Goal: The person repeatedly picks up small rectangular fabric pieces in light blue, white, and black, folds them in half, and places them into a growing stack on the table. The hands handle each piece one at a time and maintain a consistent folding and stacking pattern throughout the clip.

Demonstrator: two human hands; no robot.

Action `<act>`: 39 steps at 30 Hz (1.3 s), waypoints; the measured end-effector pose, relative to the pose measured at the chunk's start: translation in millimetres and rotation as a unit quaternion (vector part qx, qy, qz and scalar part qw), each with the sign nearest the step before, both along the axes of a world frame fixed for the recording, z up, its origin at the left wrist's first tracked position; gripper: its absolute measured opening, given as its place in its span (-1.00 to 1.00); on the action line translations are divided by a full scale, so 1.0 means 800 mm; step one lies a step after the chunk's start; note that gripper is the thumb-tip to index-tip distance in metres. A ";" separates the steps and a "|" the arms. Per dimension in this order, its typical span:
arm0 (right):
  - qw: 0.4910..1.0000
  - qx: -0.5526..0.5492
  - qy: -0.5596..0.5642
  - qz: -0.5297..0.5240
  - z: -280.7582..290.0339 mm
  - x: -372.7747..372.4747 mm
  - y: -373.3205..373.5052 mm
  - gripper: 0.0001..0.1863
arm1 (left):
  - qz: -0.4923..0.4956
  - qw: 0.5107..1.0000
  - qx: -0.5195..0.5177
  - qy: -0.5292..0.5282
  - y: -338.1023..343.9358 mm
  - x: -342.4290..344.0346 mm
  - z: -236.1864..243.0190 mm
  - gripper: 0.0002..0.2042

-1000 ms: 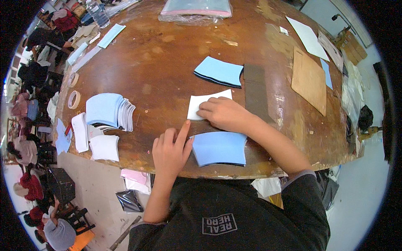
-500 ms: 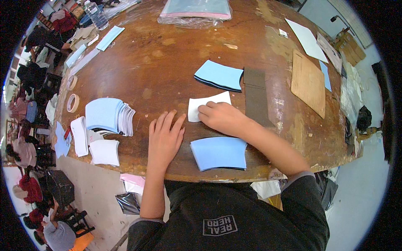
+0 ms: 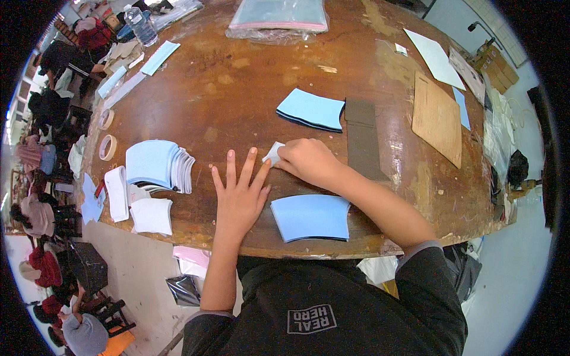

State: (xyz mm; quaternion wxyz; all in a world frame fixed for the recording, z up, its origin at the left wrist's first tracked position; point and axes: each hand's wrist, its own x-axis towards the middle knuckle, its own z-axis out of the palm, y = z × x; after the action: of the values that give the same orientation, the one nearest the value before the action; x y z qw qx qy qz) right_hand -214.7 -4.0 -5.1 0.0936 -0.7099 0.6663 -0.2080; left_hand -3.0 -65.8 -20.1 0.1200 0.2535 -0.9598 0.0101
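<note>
My right hand (image 3: pixel 310 160) pinches a small white sheet (image 3: pixel 272 152) whose curved edges showed earlier; most of it is now hidden under the fingers. Beside it, my left hand (image 3: pixel 239 194) lies flat on the table with fingers spread, its index fingertip at the sheet's left edge. Between my forearms, close to the table's front edge, sits a neat stack of blue curved pieces (image 3: pixel 310 217) with dark undersides. Beyond my right hand is another stack of light-blue curved pieces (image 3: pixel 312 109), touching a dark brown strip (image 3: pixel 363 139).
Left of my left hand stand a fanned stack of pale-blue pieces (image 3: pixel 152 162) and white pieces (image 3: pixel 152 215). Tape rolls (image 3: pixel 107 148) and a water bottle (image 3: pixel 141 26) line the left edge. Plastic bags (image 3: pixel 277 16) lie at the back, a tan board (image 3: pixel 436 118) at right. People sit far left.
The white sheet, earlier spread out in view, is now mostly covered or folded under my right hand. My left hand has shifted slightly right and forward, with fingers spread wider.
</note>
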 end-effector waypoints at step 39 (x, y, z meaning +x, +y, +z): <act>0.901 0.021 -0.422 -0.101 0.056 0.013 0.172 -0.69 | 0.039 0.661 0.645 0.381 0.057 0.001 0.064 -0.79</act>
State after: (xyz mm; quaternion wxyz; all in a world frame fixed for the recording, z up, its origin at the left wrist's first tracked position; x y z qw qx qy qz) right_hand -204.2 133.8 39.6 0.3600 -0.4825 0.6364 -0.4824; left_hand -1.9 -19.9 30.9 0.2807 0.2867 -0.5855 -0.7044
